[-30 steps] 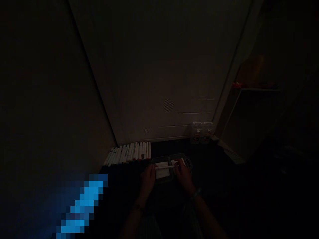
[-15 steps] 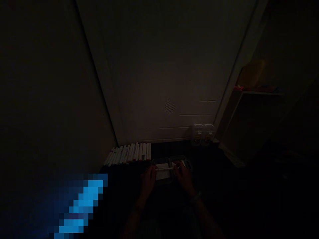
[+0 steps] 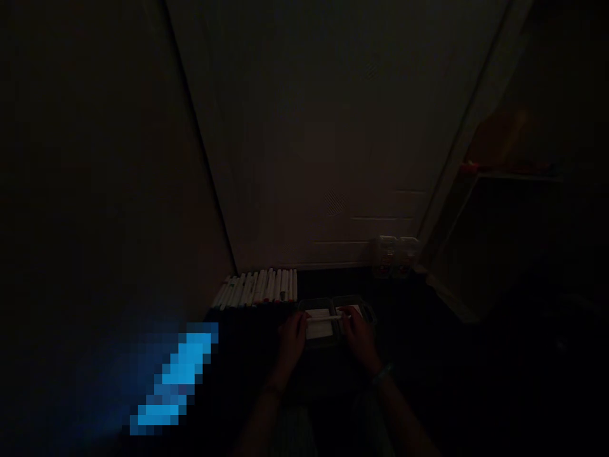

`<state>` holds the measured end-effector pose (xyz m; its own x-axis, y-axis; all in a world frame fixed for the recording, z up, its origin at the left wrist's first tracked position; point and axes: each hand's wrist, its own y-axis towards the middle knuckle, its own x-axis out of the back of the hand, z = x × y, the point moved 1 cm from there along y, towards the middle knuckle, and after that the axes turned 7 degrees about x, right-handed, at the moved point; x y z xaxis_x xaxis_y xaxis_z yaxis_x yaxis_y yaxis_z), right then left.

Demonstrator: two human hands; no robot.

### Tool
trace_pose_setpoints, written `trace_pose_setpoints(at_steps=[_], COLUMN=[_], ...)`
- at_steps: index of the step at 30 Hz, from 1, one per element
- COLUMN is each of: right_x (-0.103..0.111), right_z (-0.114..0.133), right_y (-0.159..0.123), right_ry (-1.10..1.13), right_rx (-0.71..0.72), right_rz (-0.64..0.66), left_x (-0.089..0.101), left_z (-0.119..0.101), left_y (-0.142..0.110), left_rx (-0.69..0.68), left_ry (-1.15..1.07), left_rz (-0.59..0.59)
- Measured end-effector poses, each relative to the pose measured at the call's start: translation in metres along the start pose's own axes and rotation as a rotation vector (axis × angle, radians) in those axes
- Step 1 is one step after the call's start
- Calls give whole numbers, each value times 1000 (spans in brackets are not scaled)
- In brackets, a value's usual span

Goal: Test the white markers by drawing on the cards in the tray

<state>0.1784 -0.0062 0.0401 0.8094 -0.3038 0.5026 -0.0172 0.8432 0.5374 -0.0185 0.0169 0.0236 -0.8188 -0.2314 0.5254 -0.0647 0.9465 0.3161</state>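
A slim white marker lies level between my two hands, above an open clear plastic case. My left hand is closed on its left end. The fingers of my right hand close round the other end, over the case's right half. White paper or card shows inside the left half. To the left, many white markers lie side by side in a row. The light is very dim, so fingertips and the marker's details are hard to make out.
Two clear cases with handles stand against the pale panel at the back. On the right, a shelf bears a yellow-orange object. A blurred-out bright blue patch glows at lower left.
The view has swung slightly left, so everything sits further right in the picture. Both hands still hold the marker over the case, with little visible change in their grip.
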Motion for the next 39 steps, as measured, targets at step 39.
trace_pose_setpoints(at_steps=[39], right_x=[7], right_z=[2], right_y=[-2], right_ry=[-26], right_rx=[-31], right_rz=[82], left_x=[4], left_z=[-22], left_y=[-11], left_rx=[56], left_ry=[84], left_rz=[-12])
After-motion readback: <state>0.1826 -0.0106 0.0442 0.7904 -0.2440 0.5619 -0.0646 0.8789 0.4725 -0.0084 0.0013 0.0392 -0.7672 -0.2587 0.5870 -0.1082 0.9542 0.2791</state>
